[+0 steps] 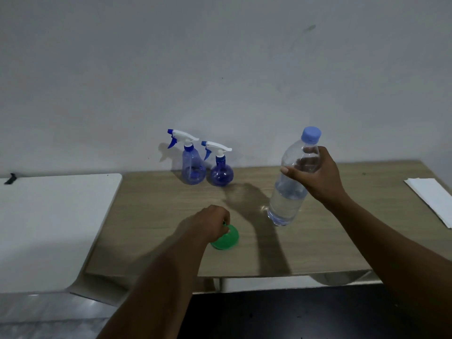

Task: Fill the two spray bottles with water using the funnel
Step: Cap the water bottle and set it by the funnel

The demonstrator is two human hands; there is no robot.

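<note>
1. The left hand (210, 223) is curled over the top of the green funnel (227, 239), fingertips gripping it; the funnel sits low on the wooden table (151, 216), at 6 o'clock from the spray bottles.
2. The right hand (316, 176) has fingers and thumb wrapped round the upper part of the water bottle (287, 194); the bottle is tilted, its blue cap on and pointing to 1 o'clock, its base to 7 o'clock, water in its lower part.
3. The taller spray bottle (192, 167) and the round spray bottle (221, 172) stand upright side by side against the wall (220, 57), trigger heads on, nozzles facing 9 o'clock.
4. A white table (49, 216) lies at 9 o'clock; white paper (433, 196) at 3 o'clock.
</note>
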